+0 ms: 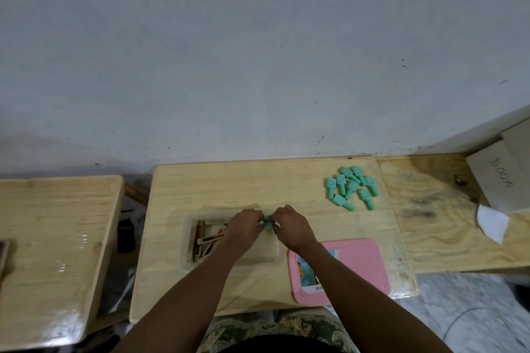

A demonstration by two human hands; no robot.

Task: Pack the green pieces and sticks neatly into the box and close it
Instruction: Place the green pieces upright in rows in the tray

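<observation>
Head view: both hands met over the far rim of the box [186, 249], a shallow clear tray on the middle table [258, 180]. The left hand [242, 228] and the right hand [289, 225] pinched one small green piece [268, 223] between their fingertips, fingers of each closed on it from either side. How many pieces sat in that pinch could not be told; only a bit of green showed between the thumbs.

The sticks [205, 238] lay inside the box at its left end, a loose bundle of dark, red and pale strips, partly hidden under the left wrist. The rest of the box floor that showed was bare.

The pile [351, 188] of green pieces, about nine pegs with square heads, lay on the table's far right corner, well apart from the box, some touching each other.

The pink lid [358, 264] lay flat just to the right of the box, under the right forearm, with a printed label on its near left part.

A carton [499, 178] stood on the table to the right, a white scrap [491, 223] beside it
</observation>
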